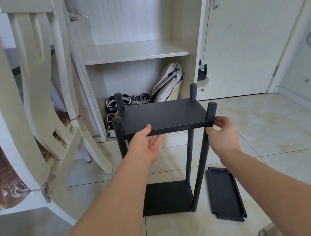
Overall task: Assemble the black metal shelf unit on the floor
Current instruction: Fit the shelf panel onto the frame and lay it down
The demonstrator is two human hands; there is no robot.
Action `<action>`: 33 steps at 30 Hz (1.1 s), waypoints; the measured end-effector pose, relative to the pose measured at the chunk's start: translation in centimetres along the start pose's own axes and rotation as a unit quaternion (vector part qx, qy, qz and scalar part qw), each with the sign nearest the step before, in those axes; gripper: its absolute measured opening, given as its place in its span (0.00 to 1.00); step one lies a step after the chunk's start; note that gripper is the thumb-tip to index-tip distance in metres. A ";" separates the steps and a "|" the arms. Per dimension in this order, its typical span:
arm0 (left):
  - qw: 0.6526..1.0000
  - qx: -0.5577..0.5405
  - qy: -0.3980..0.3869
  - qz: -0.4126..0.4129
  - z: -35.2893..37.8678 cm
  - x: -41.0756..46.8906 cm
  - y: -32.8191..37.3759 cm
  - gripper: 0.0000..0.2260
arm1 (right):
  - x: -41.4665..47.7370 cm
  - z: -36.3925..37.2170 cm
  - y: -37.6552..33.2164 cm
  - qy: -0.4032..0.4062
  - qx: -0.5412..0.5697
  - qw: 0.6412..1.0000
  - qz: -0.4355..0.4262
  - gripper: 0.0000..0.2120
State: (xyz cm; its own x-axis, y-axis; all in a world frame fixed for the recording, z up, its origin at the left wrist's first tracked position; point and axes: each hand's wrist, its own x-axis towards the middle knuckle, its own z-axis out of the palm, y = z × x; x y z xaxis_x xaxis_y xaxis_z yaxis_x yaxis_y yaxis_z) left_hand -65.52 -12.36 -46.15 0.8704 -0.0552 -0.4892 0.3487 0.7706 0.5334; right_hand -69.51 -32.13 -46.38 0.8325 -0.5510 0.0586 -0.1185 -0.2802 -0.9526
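The black metal shelf unit stands upright on the tiled floor, with several round posts (198, 163) rising from a bottom panel (167, 197). An upper shelf panel (162, 116) sits level between the posts near their tops. My left hand (147, 144) holds that panel's front edge, thumb on top and fingers underneath. My right hand (223, 134) pinches the front right corner where the panel meets the front right post (211, 113). A loose black shelf panel (225, 192) lies flat on the floor to the right of the unit.
A white wooden chair (35, 106) with a brown cushion stands close on the left. Behind the unit is an open cupboard (135, 54) with several shoes (128, 101) and a bag (168, 84) at its bottom. A white door (249, 34) is on the right.
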 end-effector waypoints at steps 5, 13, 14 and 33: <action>1.000 0.007 0.000 -0.002 -0.2 0.1 0.0 0.10 | 0.2 0.2 0.5 0.014 0.080 0.982 0.170 0.16; 1.000 0.030 0.007 -0.005 -1.4 0.8 -0.3 0.09 | -2.0 2.4 -0.3 -0.135 0.255 0.922 0.259 0.20; 0.999 0.037 0.009 -0.007 -1.5 0.9 -0.4 0.08 | -2.1 2.8 -0.5 -0.132 0.269 0.919 0.257 0.20; 0.976 0.166 0.130 -0.061 -8.2 4.6 -6.2 0.11 | -1.4 6.8 6.5 -0.067 0.233 0.907 0.344 0.05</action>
State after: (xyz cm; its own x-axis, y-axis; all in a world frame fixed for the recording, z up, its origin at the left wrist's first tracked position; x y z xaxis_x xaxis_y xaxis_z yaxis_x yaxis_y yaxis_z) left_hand -66.59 -12.21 -57.37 0.7126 0.0634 -0.6987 0.5751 0.5176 0.6335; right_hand -67.75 -27.88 -54.70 0.7105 -0.3607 -0.6042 -0.4187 0.4735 -0.7749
